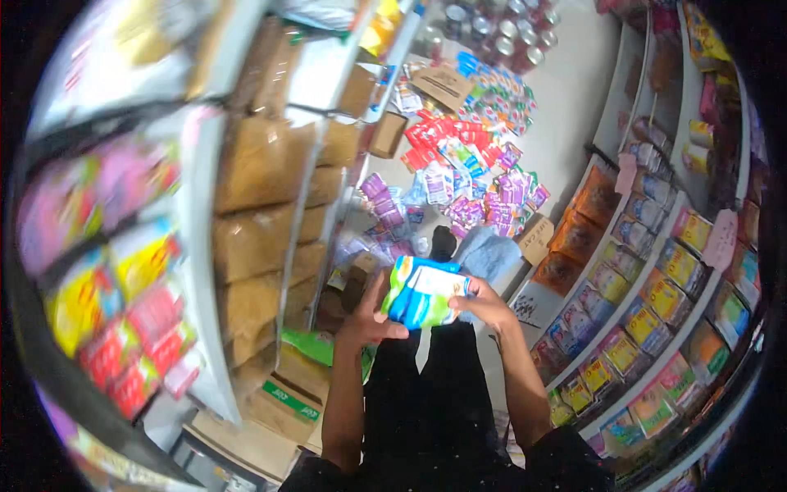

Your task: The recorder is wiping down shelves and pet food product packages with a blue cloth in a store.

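Note:
A blue, green and white plastic packet [424,295] is held up in front of my body, above the floor. My right hand [486,304] grips its right end, with the thumb on its face. At the packet's left end my left hand [372,317] has its thumb and fingers spread; whether it touches the packet is not clear. Beyond the hands, red sachets [430,138], purple sachets [513,190] and other small packs lie heaped on the floor. A grey-blue cloth or bag [489,252] lies just past the packet.
Shelves of packaged goods [645,307] line the right side. On the left stand shelves with large brown packages [264,163] and bright packets [144,261]. Metal cans [507,31] stand on the floor farther off. Cardboard boxes [289,393] sit low on the left, and a cardboard piece [442,86] lies among the packs.

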`<control>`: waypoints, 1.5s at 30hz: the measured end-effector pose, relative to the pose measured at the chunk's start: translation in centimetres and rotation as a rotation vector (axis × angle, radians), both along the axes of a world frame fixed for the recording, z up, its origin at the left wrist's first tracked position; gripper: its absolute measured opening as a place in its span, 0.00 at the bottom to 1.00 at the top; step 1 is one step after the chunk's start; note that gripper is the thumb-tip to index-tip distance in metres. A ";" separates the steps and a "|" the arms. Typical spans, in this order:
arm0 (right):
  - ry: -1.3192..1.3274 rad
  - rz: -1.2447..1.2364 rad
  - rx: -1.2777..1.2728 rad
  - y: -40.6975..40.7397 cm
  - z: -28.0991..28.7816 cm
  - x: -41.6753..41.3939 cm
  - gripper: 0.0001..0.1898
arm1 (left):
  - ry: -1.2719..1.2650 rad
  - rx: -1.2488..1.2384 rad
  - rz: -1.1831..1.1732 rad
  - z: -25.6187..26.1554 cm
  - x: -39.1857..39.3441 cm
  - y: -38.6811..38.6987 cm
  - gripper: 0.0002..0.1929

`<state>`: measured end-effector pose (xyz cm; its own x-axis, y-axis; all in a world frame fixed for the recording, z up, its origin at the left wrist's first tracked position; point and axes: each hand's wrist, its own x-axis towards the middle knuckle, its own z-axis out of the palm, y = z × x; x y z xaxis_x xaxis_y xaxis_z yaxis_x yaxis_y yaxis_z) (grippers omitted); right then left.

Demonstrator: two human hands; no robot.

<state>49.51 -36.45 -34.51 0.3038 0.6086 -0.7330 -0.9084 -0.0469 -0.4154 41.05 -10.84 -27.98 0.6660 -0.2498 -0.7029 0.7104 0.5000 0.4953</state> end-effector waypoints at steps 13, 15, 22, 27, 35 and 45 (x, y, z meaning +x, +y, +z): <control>-0.398 -0.233 -0.033 11.1 24.5 -17.9 0.17 | -0.388 0.044 1.067 20.0 -14.6 2.0 0.50; -0.482 -0.319 -0.031 11.7 26.6 -21.1 0.17 | -0.315 0.065 1.134 22.1 -18.1 2.6 0.51; -1.180 -0.196 -0.108 14.0 30.0 -30.1 0.22 | -0.314 -0.246 1.183 26.8 -26.5 1.6 0.42; -1.503 -0.008 0.016 15.1 32.4 -32.7 0.26 | -0.359 -0.154 1.137 26.4 -29.0 3.0 0.25; -1.272 0.269 -0.001 13.4 34.4 -29.8 0.26 | -0.406 -0.079 1.011 27.9 -31.6 3.2 0.20; -0.794 0.012 0.102 14.7 36.3 -29.2 0.21 | -0.817 -0.400 1.001 32.3 -26.9 0.0 0.29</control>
